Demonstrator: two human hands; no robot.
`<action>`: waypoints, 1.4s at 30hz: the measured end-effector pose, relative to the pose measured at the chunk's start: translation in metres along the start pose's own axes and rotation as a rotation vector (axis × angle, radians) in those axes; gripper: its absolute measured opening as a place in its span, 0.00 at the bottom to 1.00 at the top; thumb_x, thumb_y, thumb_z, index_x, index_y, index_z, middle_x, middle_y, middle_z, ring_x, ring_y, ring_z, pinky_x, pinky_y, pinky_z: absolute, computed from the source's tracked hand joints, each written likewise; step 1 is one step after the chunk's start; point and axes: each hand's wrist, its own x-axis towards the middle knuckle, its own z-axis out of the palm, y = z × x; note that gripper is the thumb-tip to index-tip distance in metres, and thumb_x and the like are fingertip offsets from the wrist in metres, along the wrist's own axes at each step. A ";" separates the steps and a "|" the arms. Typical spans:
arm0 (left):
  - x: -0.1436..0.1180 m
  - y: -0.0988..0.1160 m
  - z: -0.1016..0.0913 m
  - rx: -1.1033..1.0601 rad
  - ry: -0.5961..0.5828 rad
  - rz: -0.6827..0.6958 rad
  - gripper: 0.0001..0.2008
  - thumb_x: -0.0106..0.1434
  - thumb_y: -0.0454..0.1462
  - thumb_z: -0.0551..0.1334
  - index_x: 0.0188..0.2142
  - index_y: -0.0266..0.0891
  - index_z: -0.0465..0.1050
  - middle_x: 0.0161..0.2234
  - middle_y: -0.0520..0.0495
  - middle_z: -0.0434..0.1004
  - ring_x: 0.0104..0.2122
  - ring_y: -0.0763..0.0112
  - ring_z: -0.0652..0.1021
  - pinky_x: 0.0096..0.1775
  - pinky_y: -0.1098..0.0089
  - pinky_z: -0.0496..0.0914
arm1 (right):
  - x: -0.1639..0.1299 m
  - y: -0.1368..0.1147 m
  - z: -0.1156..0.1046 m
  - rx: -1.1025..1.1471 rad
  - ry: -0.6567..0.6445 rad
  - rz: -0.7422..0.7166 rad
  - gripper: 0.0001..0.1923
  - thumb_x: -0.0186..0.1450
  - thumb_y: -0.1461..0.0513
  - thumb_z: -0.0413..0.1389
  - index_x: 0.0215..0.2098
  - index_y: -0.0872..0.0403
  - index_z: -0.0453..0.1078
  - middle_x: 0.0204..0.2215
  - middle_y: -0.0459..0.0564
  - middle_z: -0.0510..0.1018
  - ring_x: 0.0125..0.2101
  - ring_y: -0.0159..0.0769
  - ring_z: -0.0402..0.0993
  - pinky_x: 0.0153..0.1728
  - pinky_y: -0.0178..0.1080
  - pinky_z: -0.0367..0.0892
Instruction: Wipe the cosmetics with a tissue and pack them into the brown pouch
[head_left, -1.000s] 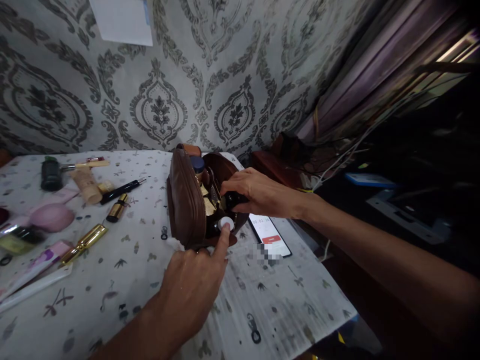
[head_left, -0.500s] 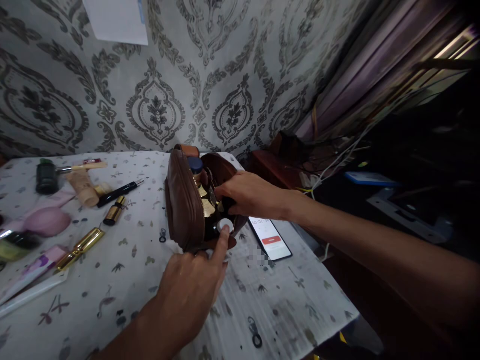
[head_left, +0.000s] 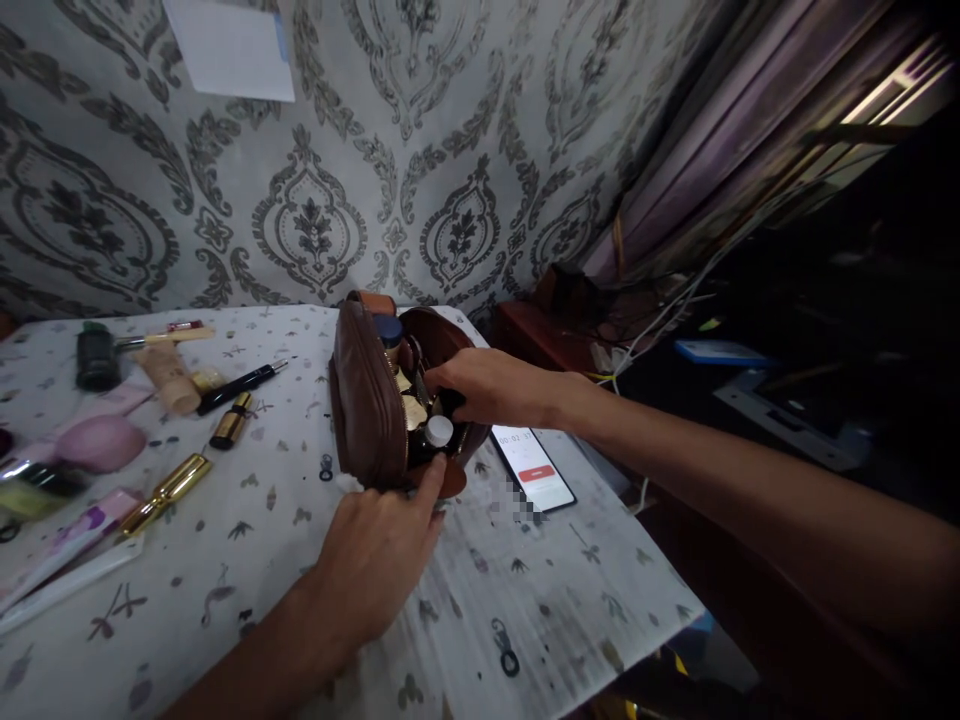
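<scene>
A brown cosmetic bag [head_left: 367, 400] stands unzipped on the table, its mouth facing up and to the right. My right hand [head_left: 487, 387] reaches into it from the right with fingers curled. Whatever they grip among the dark contents is hidden. My left hand [head_left: 382, 560] is at the bag's near end, index finger stretched out against the rim beside a brown tab [head_left: 451, 480]. Just beyond that fingertip is a white round cap [head_left: 438, 432]. A blue-capped container [head_left: 388, 330] and gold-coloured items [head_left: 413, 412] also sit inside the bag.
A phone [head_left: 536, 470] showing a timer lies right of the bag. Cosmetics spread over the left side include a pink sponge [head_left: 101, 443], a beige tube [head_left: 169, 378], a gold tube [head_left: 166, 494] and a dark green bottle [head_left: 97, 356]. Behind stands a patterned wall [head_left: 397, 200].
My left index finger has drawn back from the white cap to the bag's near rim, uncovering the cap. My right hand stays inside the bag. The view has shifted slightly.
</scene>
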 end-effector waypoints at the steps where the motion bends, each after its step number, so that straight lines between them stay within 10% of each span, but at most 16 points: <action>1: 0.000 0.000 0.000 0.001 0.013 0.002 0.28 0.73 0.40 0.50 0.70 0.45 0.47 0.35 0.45 0.83 0.35 0.59 0.83 0.36 0.61 0.75 | -0.001 0.001 -0.001 -0.001 -0.006 -0.008 0.16 0.59 0.70 0.58 0.46 0.56 0.73 0.37 0.52 0.80 0.40 0.41 0.76 0.33 0.36 0.60; 12: 0.002 -0.005 0.004 -0.052 0.104 0.039 0.26 0.71 0.38 0.52 0.67 0.44 0.56 0.34 0.44 0.83 0.33 0.58 0.83 0.34 0.61 0.73 | -0.011 -0.002 -0.001 0.052 0.153 -0.283 0.17 0.61 0.63 0.62 0.49 0.58 0.74 0.42 0.56 0.75 0.43 0.44 0.70 0.45 0.44 0.66; 22: -0.003 -0.005 0.000 -0.001 0.065 0.079 0.27 0.71 0.40 0.53 0.68 0.41 0.56 0.34 0.42 0.83 0.34 0.56 0.83 0.34 0.61 0.74 | -0.015 -0.022 0.001 -0.068 0.007 -0.139 0.06 0.65 0.66 0.59 0.41 0.55 0.74 0.40 0.52 0.76 0.38 0.38 0.72 0.31 0.36 0.57; 42: -0.003 -0.004 0.002 0.017 0.050 0.050 0.30 0.73 0.42 0.50 0.70 0.33 0.49 0.32 0.40 0.82 0.33 0.53 0.84 0.35 0.57 0.76 | -0.010 0.008 0.015 0.260 0.119 -0.383 0.08 0.71 0.62 0.53 0.43 0.60 0.71 0.36 0.52 0.73 0.35 0.35 0.69 0.38 0.36 0.61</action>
